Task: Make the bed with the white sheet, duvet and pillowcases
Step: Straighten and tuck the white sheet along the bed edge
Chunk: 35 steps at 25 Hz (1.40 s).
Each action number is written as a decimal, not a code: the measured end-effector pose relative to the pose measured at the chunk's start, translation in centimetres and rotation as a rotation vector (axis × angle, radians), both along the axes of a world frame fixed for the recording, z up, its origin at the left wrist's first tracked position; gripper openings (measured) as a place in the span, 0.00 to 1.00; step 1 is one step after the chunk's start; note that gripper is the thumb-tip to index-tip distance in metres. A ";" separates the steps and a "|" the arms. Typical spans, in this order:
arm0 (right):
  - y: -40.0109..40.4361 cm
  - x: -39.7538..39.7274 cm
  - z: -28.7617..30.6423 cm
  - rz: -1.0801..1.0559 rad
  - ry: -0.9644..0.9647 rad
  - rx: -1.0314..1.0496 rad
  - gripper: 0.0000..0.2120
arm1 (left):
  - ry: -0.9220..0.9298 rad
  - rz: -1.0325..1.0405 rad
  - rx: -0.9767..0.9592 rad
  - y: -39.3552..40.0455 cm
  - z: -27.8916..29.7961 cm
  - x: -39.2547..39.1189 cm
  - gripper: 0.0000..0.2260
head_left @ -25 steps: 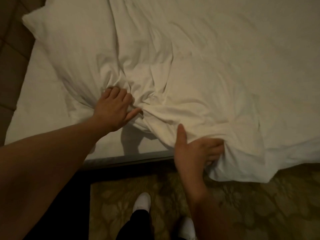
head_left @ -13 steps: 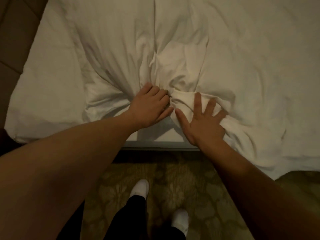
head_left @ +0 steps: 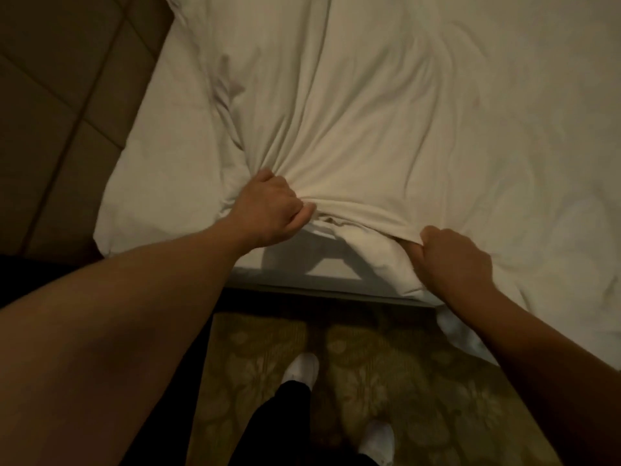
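A white duvet (head_left: pixel 386 129) lies spread over most of the bed, its near edge bunched into a ridge of folds that runs between the two hands close to the side of the mattress. From that ridge, creases fan up and away across the cloth. To the left of the duvet a smoother white sheet (head_left: pixel 161 183) covers the corner of the mattress, and at the right the duvet spills over the bed's side toward the floor.

The left hand (head_left: pixel 272 210) is clenched around a gather of the duvet's edge, knuckles up, thumb tucked against the cloth, with the forearm reaching in long and straight from the lower left. The right hand (head_left: pixel 453 253) grasps the same edge further right, fingers curled under the fold and the back of the hand facing the camera; its arm comes in from the lower right.

Below the mattress edge the light falls off into shadow. The floor is a patterned carpet (head_left: pixel 420 381) in dull green-gold with a leafy figure. Two white shoes (head_left: pixel 302 368) stand on it, below dark trouser legs. At the upper left sits a brown panelled surface (head_left: pixel 60 95), divided by dark seams.
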State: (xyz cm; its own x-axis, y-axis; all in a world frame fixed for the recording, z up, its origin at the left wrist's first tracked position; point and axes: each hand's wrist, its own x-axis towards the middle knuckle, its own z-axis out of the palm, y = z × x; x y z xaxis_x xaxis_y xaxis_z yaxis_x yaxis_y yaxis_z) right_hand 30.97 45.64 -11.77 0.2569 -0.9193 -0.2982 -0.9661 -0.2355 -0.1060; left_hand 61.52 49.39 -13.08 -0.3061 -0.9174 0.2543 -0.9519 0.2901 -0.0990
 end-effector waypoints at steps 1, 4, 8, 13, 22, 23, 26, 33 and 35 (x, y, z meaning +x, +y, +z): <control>0.4 1.1 0.2 -0.020 -0.002 -0.011 0.40 | 0.067 0.060 -0.060 0.5 -0.4 -0.5 0.20; 1.0 3.5 1.5 -0.045 0.055 0.023 0.45 | 0.486 0.525 -0.203 1.9 -1.8 -4.3 0.12; 1.6 4.4 2.4 -0.047 0.057 0.160 0.47 | 0.993 0.898 -0.346 -0.5 -2.1 -8.5 0.20; -1.9 6.8 2.5 0.023 0.019 0.116 0.46 | 1.250 1.216 -0.426 -3.8 -1.6 -8.3 0.38; -2.0 9.5 -3.9 0.101 -0.013 -0.126 0.44 | 2.423 1.187 -0.037 -2.4 -6.4 -11.3 0.50; -1.9 9.5 -4.1 0.102 -0.017 -0.131 0.44 | 2.450 1.192 0.013 -2.4 -6.8 -11.4 0.50; -1.6 9.8 -4.5 0.091 -0.014 -0.157 0.45 | 2.596 1.087 0.286 -2.8 -7.2 -11.5 0.50; -0.6 10.3 -1.0 0.075 -0.135 -0.166 0.46 | 2.277 1.160 0.129 0.1 -2.2 -9.9 0.29; 0.3 11.8 0.4 0.091 -0.253 -0.086 0.43 | 2.003 1.264 0.008 4.3 -0.1 -5.9 0.33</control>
State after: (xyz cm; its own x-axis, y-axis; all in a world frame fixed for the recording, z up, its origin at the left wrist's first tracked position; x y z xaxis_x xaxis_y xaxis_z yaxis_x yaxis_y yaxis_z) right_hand 42.75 45.95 -11.37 0.3957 -0.9083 -0.1357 -0.8859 -0.3385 -0.3173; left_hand 55.66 53.70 -13.21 0.7073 -0.3882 -0.5907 0.5158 -0.2879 0.8069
